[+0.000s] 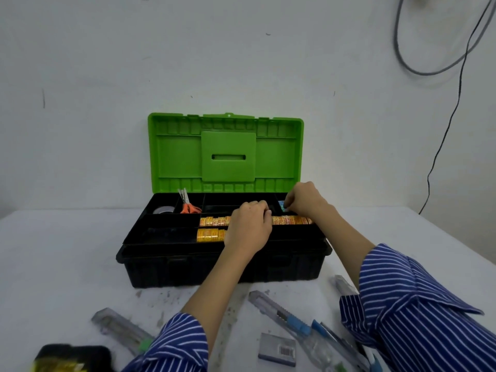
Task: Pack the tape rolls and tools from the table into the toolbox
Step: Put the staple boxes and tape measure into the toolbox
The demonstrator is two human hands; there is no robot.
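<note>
A black toolbox [188, 267] with its green lid [228, 151] raised stands on the white table. Its tray holds two rows of yellow tape rolls [212, 221], orange-handled scissors [189, 206] and a clear tape roll [163, 209]. My left hand [248, 226] is curled over the yellow rolls in the tray's middle; what it grips is hidden. My right hand [304, 198] pinches a small blue item [281, 205] at the tray's back right compartment.
Utility knives lie on the table in front: one at the left [118, 327], one with a blue slider [281, 311], another by my right sleeve [343, 284]. A small grey box with a barcode [277, 350] and a black-yellow object [72, 358] sit at the near edge. Cables hang on the wall.
</note>
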